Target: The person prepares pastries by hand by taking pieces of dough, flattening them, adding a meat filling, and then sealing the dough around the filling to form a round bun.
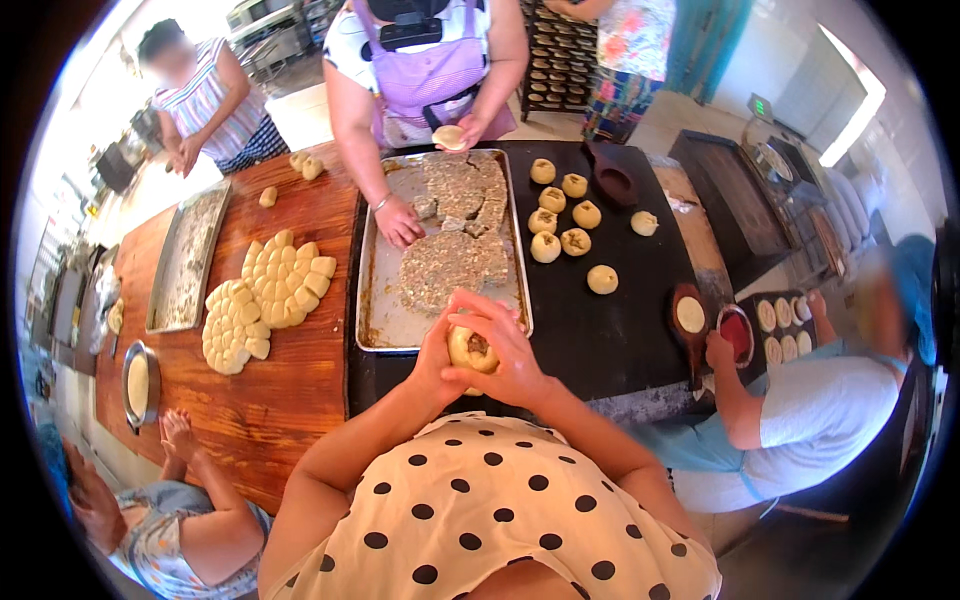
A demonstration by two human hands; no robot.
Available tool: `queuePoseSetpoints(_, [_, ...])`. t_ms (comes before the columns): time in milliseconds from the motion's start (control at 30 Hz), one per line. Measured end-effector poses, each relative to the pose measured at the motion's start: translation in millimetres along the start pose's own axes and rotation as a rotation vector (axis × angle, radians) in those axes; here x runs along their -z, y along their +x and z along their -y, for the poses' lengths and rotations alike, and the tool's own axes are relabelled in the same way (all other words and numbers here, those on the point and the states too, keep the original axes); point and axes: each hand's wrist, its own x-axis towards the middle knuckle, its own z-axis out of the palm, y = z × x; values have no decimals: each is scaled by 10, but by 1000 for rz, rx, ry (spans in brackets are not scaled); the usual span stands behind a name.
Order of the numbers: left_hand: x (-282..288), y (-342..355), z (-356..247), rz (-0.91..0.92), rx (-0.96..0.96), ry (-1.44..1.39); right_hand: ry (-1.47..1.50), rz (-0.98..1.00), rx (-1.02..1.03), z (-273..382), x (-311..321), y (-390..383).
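Dark worktop (635,335) before you; on it, a metal tray (366,290) bearing a slab of crumbly filling (450,272). At the tray's near edge, your left hand (434,358) and right hand (517,362), fingers of both curled round a dough ball (462,352), brown stuffing (481,349) showing through its opening. Step, apparently: closing dough over stuffing. Next move likely calls for gathering the rim inward, evenly, gently.

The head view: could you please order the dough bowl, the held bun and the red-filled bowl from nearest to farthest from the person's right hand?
1. Held bun: touching the right hand
2. Red-filled bowl: right side
3. Dough bowl: far left
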Motion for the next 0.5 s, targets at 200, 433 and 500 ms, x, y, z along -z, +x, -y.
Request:
queuePoseSetpoints(200, [-190,10,-73,173,180,-34,142,76,19,-156,-64,0])
queuePoseSetpoints(433, [-151,-151,87,-46,-202,257,73,-295,-56,-123,-285,-168])
queuePoseSetpoints(500, [-32,-135,138,-144,-152,199,-55,-118,-42,-101,-195,-149])
